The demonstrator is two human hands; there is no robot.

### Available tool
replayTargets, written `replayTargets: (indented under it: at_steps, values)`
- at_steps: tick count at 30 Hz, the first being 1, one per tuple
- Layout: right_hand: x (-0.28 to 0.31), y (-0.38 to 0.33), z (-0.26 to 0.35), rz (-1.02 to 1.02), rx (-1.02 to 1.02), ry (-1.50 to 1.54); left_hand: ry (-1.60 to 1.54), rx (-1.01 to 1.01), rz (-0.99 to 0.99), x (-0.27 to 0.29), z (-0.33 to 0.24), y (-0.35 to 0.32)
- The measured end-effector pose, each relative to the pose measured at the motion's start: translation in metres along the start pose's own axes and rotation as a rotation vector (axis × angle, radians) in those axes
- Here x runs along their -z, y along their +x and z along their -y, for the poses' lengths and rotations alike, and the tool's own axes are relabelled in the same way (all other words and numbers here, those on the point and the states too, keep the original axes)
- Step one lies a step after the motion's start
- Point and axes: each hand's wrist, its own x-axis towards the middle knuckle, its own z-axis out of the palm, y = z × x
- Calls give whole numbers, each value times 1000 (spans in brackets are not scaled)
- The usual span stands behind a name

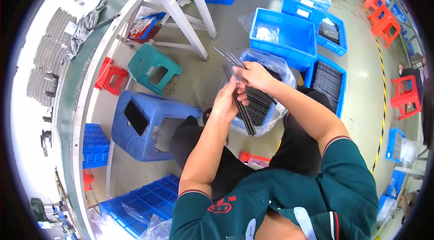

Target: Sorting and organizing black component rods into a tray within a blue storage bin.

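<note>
My left hand (229, 99) is closed around a small bundle of long black strips (245, 117), which slant down to the right past my palm. Close beside it, my right hand (257, 76) is closed on several thin dark rods (227, 54), whose ends stick out up and to the left. The two hands almost touch. Below them stands a blue bin lined with clear plastic (289, 81), holding many dark strips (258, 106) laid side by side. My hands and forearms hide part of it.
An open blue bin (282, 52) stands beyond the lined one, and another bin of dark strips (326, 84) is to its right. At left are a blue stool (122, 133) bearing a phone (136, 118), a green stool (144, 61) and a long workbench (74, 99).
</note>
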Motion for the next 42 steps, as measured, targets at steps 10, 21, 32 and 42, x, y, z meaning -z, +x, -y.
replayTargets:
  at_steps: [10, 21, 32, 42]
  values:
    - [9, -39, 15, 275, -98, 240, -235, -404, -328, 17, -37, 5]
    - [2, -51, 19, 243, -142, 229, -78, -420, -317, -1, -19, 7]
    - [-12, -31, 10, 250, -161, 717, 301, -533, -315, -17, 3, 14]
    - [20, -13, 2, 105, -91, 528, 50, -279, -263, -12, -7, 11]
